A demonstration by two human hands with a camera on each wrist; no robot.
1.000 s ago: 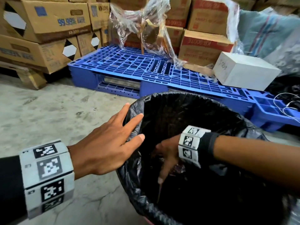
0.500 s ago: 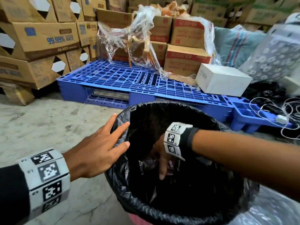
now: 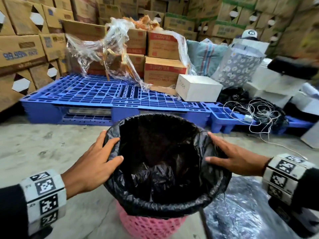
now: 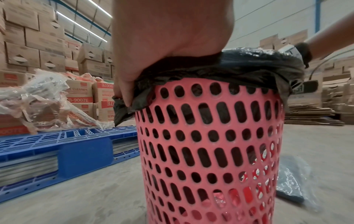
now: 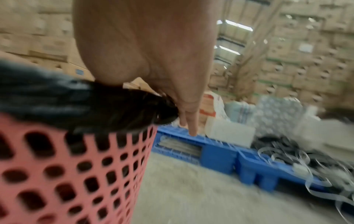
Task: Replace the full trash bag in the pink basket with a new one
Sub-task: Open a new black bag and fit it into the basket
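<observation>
The pink perforated basket stands on the floor in front of me, lined with a black trash bag whose edge is folded over the rim. My left hand lies on the left rim, fingers straight down the outside and thumb inside. In the left wrist view those fingertips press the bag's hanging edge against the basket. My right hand rests flat on the right rim, thumb inside. The blurred right wrist view shows its fingers pointing down beside the bag and basket.
A shiny plastic-wrapped dark bundle lies on the floor right of the basket. Behind it runs a blue pallet with cartons, loose clear wrap and a white box. Tangled string lies at the right. Carton stacks wall the back.
My right hand came up out of the bag's inside and now rests on the right rim. My left hand stayed on the left rim. My head pulled back from the basket.
</observation>
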